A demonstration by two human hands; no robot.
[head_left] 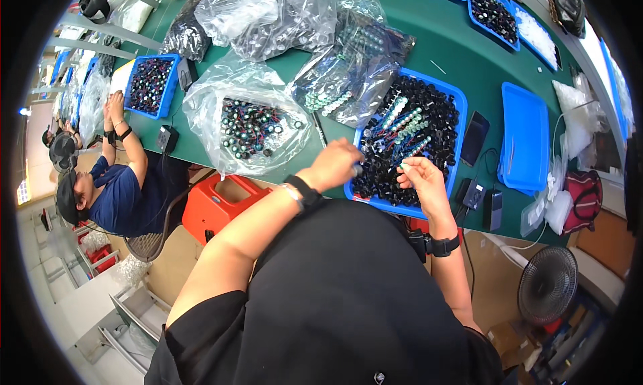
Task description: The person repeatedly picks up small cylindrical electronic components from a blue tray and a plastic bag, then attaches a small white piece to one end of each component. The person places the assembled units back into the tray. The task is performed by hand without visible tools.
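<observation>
Over the near left edge of a blue tray [461, 127], my left hand [335, 164] is closed, its fingertips on a small dark piece too blurred to name. My right hand [423, 179] hovers above the tray's front part, thumb and forefinger pinched on a small pale-topped round part [404, 166]. Black round caps [439, 117] fill the tray in a loose heap. On the heap lie rows of small parts with pale green round tops and coloured wires [406, 124]. Left of the tray, an open clear bag [207, 110] holds similar wired round parts [248, 127].
Plastic bags of parts [268, 17] cover the back of the green table [429, 23]. A pen-like stick [319, 129] lies left of the tray; a phone [475, 138], stacked blue trays [524, 137] and small black boxes [472, 194] lie right. A co-worker [127, 177] sits left, beside a red stool [218, 204].
</observation>
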